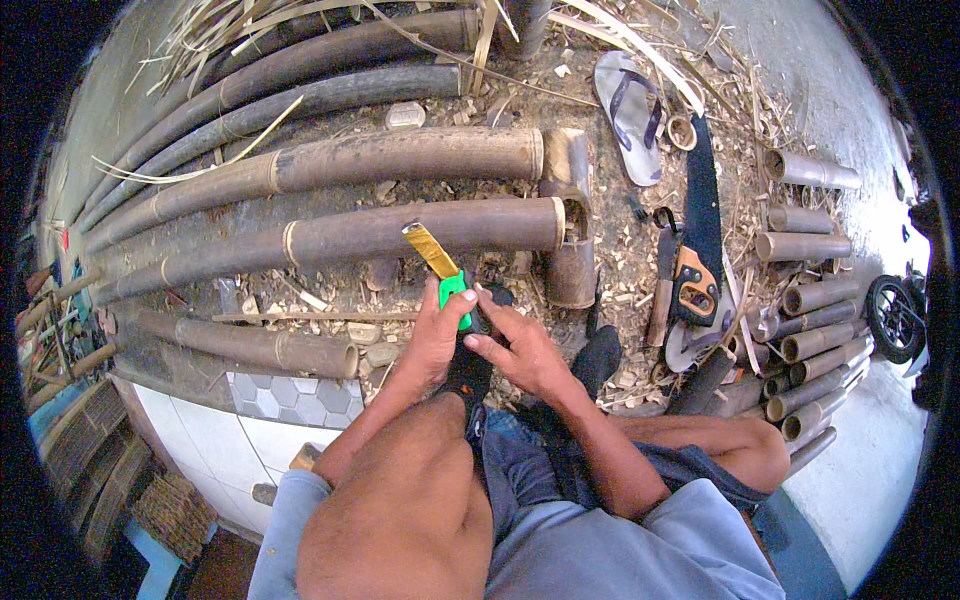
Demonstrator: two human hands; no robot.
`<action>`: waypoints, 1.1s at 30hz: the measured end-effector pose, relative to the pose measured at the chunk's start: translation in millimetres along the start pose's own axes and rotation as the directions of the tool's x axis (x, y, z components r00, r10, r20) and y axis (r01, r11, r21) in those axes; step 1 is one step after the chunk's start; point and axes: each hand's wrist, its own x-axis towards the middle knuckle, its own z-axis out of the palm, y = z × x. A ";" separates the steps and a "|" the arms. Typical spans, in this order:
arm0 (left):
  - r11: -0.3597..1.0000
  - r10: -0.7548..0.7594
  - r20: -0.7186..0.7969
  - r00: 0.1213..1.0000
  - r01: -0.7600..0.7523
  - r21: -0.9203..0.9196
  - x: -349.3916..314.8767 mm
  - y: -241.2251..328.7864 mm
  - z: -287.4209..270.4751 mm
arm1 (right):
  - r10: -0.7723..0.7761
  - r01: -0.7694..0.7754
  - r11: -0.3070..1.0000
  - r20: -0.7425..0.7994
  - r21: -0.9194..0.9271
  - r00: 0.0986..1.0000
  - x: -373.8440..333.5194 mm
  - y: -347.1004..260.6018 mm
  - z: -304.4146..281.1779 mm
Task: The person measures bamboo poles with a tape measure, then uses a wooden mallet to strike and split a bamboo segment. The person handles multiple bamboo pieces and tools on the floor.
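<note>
from my remote seat i use the long bamboo pole [370,234] as my landmark, its pale cut end pointing right. the green tape measure [455,293] is held in the air on the near side of that pole, with a short length of yellow blade [433,254] out and its tip overlapping the pole in my view. my left hand [432,335] is wrapped around the case, thumb along its near side. my right hand [525,350] meets the case from the other side, thumb and forefinger up against it; its fingertips are partly hidden, so i cannot tell whether they pinch or merely touch.

beyond the pole, a second pole [390,160] runs beside it, and on its near side lies a shorter bamboo length [265,348]. a hollowed bamboo piece [571,275] lies crosswise by its cut end. right of that end, i see a saw [703,215] with a dark blade and orange handle, a wood-handled tool [661,285] beside it, and a grey sandal [640,160] farther off. farther right sit short bamboo sections [822,294]. pale shavings [625,275] litter the ground around the pole.
</note>
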 end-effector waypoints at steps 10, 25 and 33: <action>0.995 -0.098 -0.023 0.995 0.099 0.014 -5.3 -5.0 -6.4 | 0.059 -0.074 0.982 -0.095 -0.172 0.994 0.9 -8.9 1.0; 0.985 0.136 0.239 0.961 -0.156 0.068 -11.4 1.7 -10.3 | -0.044 0.025 0.988 -0.125 -0.153 0.991 -6.1 -6.3 19.0; 0.868 -0.025 0.122 0.992 -0.039 0.496 -14.1 20.0 -12.6 | -0.049 -0.003 0.976 -0.232 -0.219 0.971 -3.2 -4.6 7.3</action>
